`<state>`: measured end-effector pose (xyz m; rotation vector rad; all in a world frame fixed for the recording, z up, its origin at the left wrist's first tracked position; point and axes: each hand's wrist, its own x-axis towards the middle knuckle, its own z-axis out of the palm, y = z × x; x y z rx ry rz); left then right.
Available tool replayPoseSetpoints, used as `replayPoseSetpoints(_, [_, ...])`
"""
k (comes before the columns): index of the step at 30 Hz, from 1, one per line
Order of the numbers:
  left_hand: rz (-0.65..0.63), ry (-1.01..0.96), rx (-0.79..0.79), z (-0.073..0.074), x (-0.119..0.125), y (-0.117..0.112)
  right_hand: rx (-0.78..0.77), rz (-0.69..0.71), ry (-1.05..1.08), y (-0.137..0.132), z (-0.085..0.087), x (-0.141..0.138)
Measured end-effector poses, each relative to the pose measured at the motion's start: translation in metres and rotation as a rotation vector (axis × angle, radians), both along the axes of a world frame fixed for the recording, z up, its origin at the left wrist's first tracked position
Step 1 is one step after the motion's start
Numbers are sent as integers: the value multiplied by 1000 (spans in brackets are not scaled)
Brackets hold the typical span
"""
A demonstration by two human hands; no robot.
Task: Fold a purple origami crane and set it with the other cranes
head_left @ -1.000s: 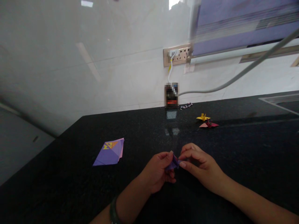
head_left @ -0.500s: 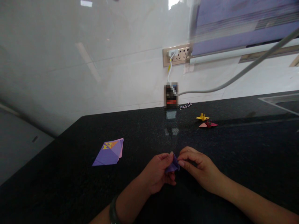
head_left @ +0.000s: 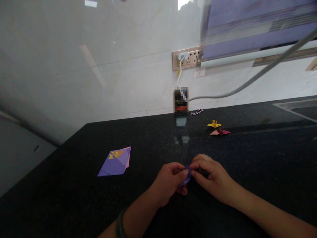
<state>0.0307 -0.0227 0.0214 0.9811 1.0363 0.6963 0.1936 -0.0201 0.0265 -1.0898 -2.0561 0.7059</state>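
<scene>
A small folded purple paper (head_left: 187,176) is pinched between both my hands just above the black counter (head_left: 74,198). My left hand (head_left: 170,183) grips it from the left with thumb and fingers closed. My right hand (head_left: 211,178) pinches its right side, fingers curled together. Most of the paper is hidden by my fingers. A band sits on my left wrist.
A purple and pink stack of paper sheets (head_left: 115,162) lies to the left. A yellow paper crane (head_left: 214,124) and a red paper crane (head_left: 220,132) rest further back on the right. A blurred dark object (head_left: 181,101) leans on the wall under a socket strip (head_left: 187,59); a grey hose (head_left: 247,82) crosses the wall.
Both hands drew slightly closer together and the purple paper is folded flatter, now more covered by my fingers. The other things on the counter stayed put.
</scene>
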Motion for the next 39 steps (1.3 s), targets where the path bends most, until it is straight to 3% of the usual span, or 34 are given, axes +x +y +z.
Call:
replayPoseSetpoints(8, [-31,53,7,0,0,-1,-78,54,71,2,1,2])
replayPoseSetpoints(15, [-55,-127,-34,-2,-3,-2,-518,68,284,0,4,-1])
replayPoseSetpoints(17, [-54,-172,-90,-2,-3,-3,-565,78,332,-1,4,-1])
replayPoseSetpoints(24, [7,-215,-141,-3,-1,-3,-261,88,147,-1,6,2])
replayPoseSetpoints(39, [25,-170,-85,-3,3,-4,87,237,-57,2,14,13])
